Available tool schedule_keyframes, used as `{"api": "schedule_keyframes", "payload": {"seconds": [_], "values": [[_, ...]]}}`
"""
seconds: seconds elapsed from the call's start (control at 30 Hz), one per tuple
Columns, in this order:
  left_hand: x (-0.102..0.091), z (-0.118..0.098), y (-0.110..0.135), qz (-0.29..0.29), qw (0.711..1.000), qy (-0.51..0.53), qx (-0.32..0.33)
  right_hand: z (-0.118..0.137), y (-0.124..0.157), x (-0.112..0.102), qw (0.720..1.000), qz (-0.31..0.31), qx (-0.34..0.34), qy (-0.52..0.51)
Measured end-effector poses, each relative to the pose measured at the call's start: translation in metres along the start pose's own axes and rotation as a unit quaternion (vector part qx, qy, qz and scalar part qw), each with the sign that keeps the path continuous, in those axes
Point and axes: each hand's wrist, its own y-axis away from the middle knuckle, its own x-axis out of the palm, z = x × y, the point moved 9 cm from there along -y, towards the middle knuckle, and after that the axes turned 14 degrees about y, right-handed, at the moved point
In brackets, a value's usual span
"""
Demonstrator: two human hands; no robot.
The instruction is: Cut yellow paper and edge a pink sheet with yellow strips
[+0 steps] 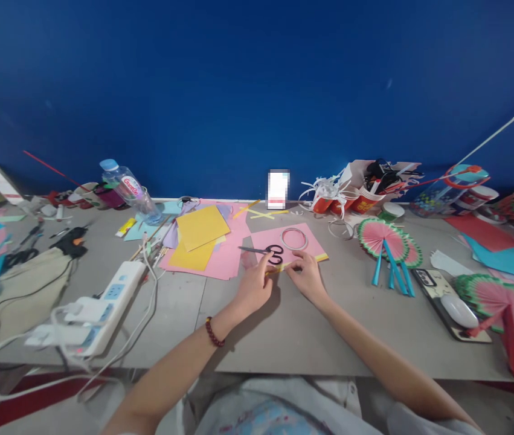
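Observation:
A narrow yellow paper strip [279,268] runs along the front edge of a pink paper sheet [307,237]. My left hand [257,283] is closed in a pinch at the strip's left end. To its right, my right hand [306,275] bends its fingers onto the strip, thumb and forefinger together. Black-handled scissors [275,254] lie on the pink sheet just beyond my left hand, blades pointing left. Behind my right hand a roll of clear tape [293,238] rests flat on the sheet. My fingertips partly hide the strip.
Yellow sheets [203,226] lie on pink paper to the left. A power strip [116,305] with trailing cables and a tilted bottle [132,190] are further left. Rightward lie folded paper fans [383,238], a phone [458,329] and a mouse [459,311]. Tool-filled paper cups [365,199] line the blue wall.

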Motion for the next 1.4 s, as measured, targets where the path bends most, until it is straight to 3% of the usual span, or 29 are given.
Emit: {"api": "schedule_keyframes", "payload": {"seconds": [0.23,0.8,1.03,1.13,1.23,1.4], "values": [[0.01,-0.007,0.001,0.035,0.998,-0.027,0.045,0.001,0.0,0.001,1.0,0.007,-0.001,0.006],[0.034,-0.008,0.008,0.107,0.96,-0.249,0.067,-0.001,0.002,0.0,1.0,0.006,-0.004,-0.016],[0.036,-0.016,0.01,0.112,0.959,-0.252,0.07,-0.011,0.003,-0.005,0.998,0.009,0.017,-0.059],[0.036,-0.018,0.012,0.114,0.959,-0.246,0.078,-0.001,0.009,-0.016,0.998,0.0,-0.028,-0.056],[0.037,-0.017,0.012,0.117,0.959,-0.248,0.075,0.022,0.019,-0.024,0.994,0.006,-0.109,0.01],[0.036,-0.014,0.011,0.109,0.96,-0.255,0.05,0.045,0.033,-0.018,0.975,0.042,-0.181,0.12]]}}
